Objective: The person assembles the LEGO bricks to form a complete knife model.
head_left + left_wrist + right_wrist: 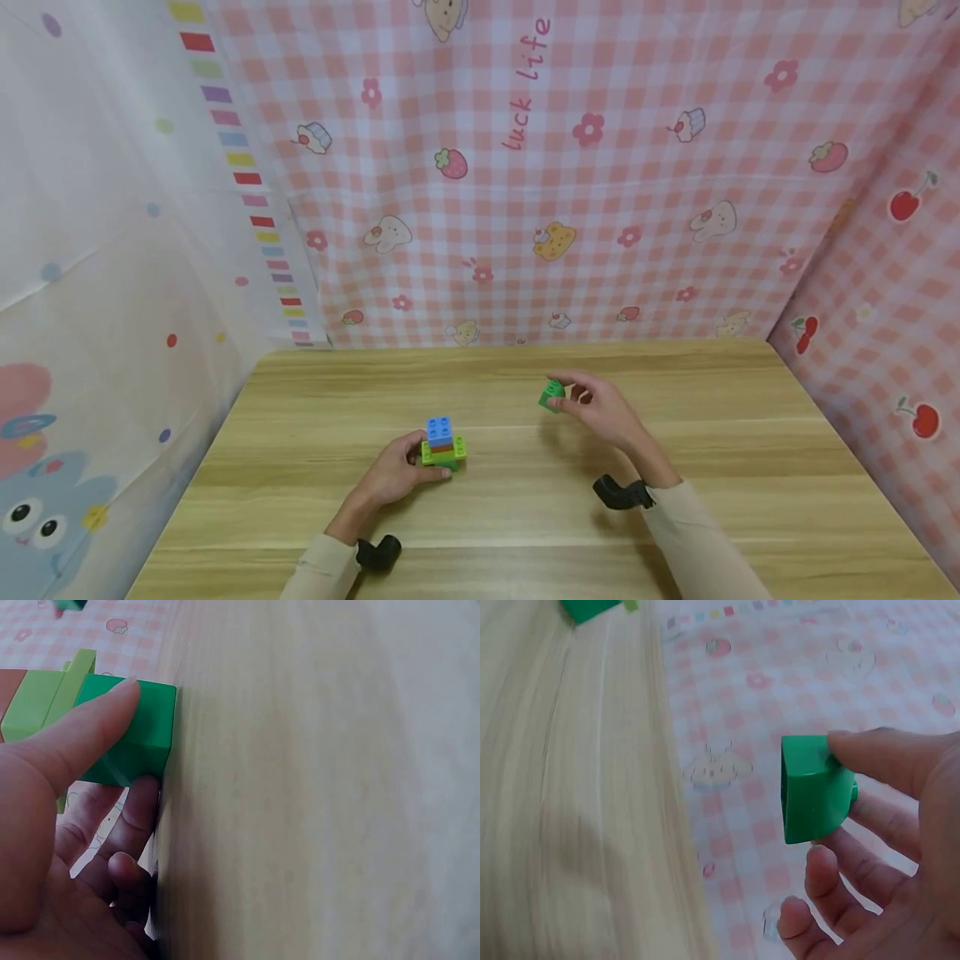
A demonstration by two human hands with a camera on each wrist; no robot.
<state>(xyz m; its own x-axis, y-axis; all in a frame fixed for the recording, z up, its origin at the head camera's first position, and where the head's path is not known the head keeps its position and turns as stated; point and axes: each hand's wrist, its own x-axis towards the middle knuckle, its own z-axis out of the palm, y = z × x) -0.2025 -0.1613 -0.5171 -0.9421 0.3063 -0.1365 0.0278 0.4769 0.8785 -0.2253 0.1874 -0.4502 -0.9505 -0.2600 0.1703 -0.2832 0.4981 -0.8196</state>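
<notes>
A small stack of toy building bricks (442, 447) stands upright on the table, blue on top, then reddish-brown, lime green and a green brick (142, 724) at the bottom. My left hand (395, 471) pinches that bottom green brick between thumb and fingers. Off to the right, my right hand (600, 408) holds a separate green brick (814, 787) above the tabletop, thumb on one side and fingers on the other. This loose brick has a curved side, and its studs point toward the palm in the right wrist view. The two hands are apart.
Under both hands lies a wood-grain table (510, 517). A pink checked cloth (540, 192) hangs behind its far edge, and a white patterned cloth (150, 250) hangs on the left. Black wrist mounts (621, 492) sit on both forearms.
</notes>
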